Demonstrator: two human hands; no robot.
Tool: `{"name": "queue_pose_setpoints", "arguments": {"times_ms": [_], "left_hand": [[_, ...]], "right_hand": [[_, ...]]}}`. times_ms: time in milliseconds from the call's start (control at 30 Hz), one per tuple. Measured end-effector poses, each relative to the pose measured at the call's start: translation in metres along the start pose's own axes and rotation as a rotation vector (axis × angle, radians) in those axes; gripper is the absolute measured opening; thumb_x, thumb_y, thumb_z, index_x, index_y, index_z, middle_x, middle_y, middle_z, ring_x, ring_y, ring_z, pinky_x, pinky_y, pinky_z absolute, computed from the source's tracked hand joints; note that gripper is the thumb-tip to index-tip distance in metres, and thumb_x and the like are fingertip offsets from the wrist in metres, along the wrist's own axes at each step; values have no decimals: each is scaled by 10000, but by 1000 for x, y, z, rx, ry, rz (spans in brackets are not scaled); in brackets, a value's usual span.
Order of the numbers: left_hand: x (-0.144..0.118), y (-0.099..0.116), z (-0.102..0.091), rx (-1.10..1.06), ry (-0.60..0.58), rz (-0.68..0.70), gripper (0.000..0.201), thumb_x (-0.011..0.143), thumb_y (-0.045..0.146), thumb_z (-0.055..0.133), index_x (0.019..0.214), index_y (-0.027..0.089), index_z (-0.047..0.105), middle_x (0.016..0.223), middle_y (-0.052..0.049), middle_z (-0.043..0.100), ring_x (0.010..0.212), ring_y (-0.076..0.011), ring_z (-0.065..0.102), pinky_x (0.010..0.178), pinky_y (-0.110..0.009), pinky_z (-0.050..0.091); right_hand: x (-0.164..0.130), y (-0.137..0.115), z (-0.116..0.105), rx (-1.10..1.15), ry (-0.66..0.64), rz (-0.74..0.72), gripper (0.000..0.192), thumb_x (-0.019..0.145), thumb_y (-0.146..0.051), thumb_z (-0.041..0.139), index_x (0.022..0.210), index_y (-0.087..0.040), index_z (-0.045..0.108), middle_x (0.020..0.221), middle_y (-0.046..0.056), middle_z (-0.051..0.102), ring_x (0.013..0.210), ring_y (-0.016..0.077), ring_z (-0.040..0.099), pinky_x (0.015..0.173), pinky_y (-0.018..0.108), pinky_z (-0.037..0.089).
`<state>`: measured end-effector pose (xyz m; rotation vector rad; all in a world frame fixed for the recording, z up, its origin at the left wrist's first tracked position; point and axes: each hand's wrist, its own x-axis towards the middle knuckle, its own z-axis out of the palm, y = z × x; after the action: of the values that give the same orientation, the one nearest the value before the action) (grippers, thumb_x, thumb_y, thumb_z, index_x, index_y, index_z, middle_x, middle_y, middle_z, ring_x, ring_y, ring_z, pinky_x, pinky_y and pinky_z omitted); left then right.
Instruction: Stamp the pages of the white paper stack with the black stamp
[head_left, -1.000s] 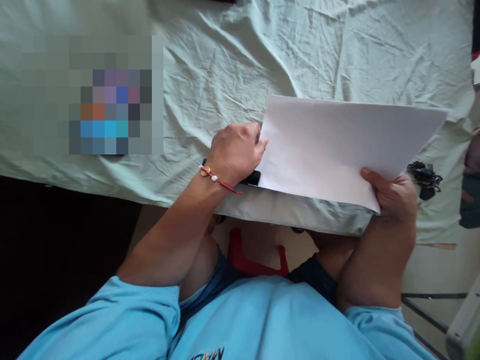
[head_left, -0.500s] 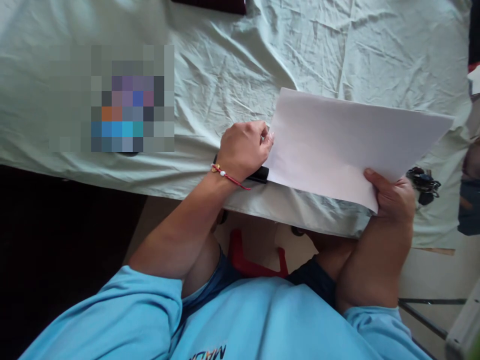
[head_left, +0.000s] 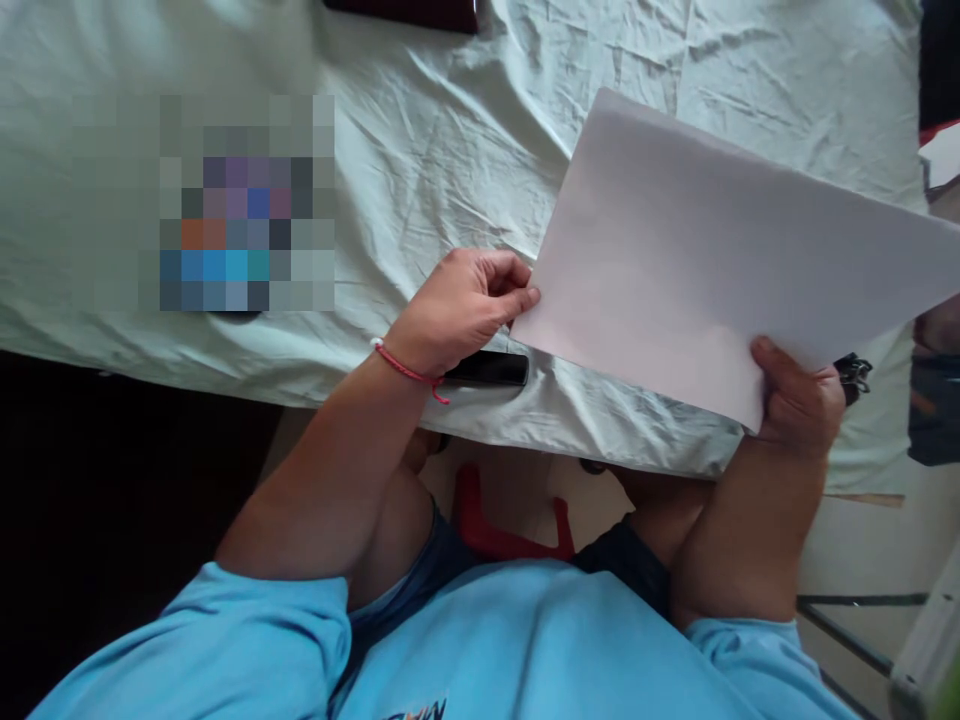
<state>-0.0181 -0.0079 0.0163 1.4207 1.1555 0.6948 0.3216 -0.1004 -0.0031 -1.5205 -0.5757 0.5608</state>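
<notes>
A blank white sheet of paper [head_left: 697,250] is held up over the cloth, tilted, with its far right corner at the picture's edge. My left hand [head_left: 469,305] pinches its left edge near the lower corner between thumb and forefinger. At the lower right, my right hand [head_left: 802,395] grips the sheet, thumb on top and the other fingers hidden beneath. Under my left wrist lies a black, glossy, flat object [head_left: 491,369], partly covered by the hand; its kind is unclear.
A pale green, wrinkled cloth [head_left: 420,140] covers the table. Beyond my right hand are small dark objects [head_left: 853,377], partly hidden. A dark red box edge [head_left: 409,12] shows at the top. The left part is pixelated. A red stool [head_left: 510,540] stands below.
The paper's far edge has risen and the sheet has swung up and to the right. My left hand has turned and now pinches its left edge, uncovering more of the black object.
</notes>
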Motion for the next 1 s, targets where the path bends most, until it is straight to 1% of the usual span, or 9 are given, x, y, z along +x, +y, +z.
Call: {"name": "queue_pose_setpoints", "arguments": {"times_ms": [100,200,267,367,433,633,767,833,1000], "left_hand": [[-2,5,1,-55,49,18,242,940,251,705,715,197,636,648,28,542,622,-118,454,607,-267,399],[-2,7,1,-60,67,32,439,1017,310,651,612,202,521,601,32,449,584,-108,377,576,-275,343],[-2,7,0,-77,46,17,435,1019,317,658,622,198,526,616,30,465,586,-105,389,574,-273,336],[-3,9,-2,-127,-15,-18,265,920,256,765,712,187,615,684,24,555,625,-105,460,599,-261,370],[-5,11,-4,-115,-33,-27,232,875,230,795,721,190,627,689,24,568,638,-111,479,621,-266,397],[-6,14,-4,-14,9,-71,509,1059,400,625,595,231,504,614,-6,516,655,-170,542,694,-342,478],[0,9,-4,-18,57,-94,244,971,329,742,772,223,649,724,-7,623,701,-171,586,697,-339,501],[1,7,-5,-8,85,-91,158,916,273,771,814,221,663,757,-10,651,723,-172,594,696,-336,506],[-1,9,-5,40,115,-66,334,992,367,689,704,233,586,707,-18,617,734,-178,591,713,-345,544]], "right_hand": [[1,3,1,11,19,-26,517,577,-302,982,1034,-127,815,1074,38,803,941,111,740,963,214,645],[2,5,1,7,22,-15,575,585,-337,993,1082,-115,809,1099,58,801,964,128,745,996,252,650],[2,5,2,10,13,9,597,564,-337,1001,1081,-112,806,1110,69,800,974,143,748,1021,280,654],[1,4,3,24,7,26,580,566,-335,994,1067,-109,808,1118,74,800,995,151,756,1028,281,658],[0,3,2,19,12,32,587,574,-335,992,1087,-115,810,1126,72,801,1007,156,762,1029,290,663],[1,4,-2,-70,34,63,596,548,-353,1017,1080,-163,824,1128,33,817,1019,161,764,1065,324,668],[0,0,-2,-127,40,102,624,498,-373,1024,1050,-155,831,1102,49,816,949,160,754,925,283,701],[-3,-3,-2,-161,39,116,631,480,-393,1038,1028,-157,832,1073,45,813,925,160,747,875,274,705],[-9,-8,2,-198,50,146,664,461,-433,1056,1021,-158,830,1050,41,806,933,172,747,857,274,705]]}}
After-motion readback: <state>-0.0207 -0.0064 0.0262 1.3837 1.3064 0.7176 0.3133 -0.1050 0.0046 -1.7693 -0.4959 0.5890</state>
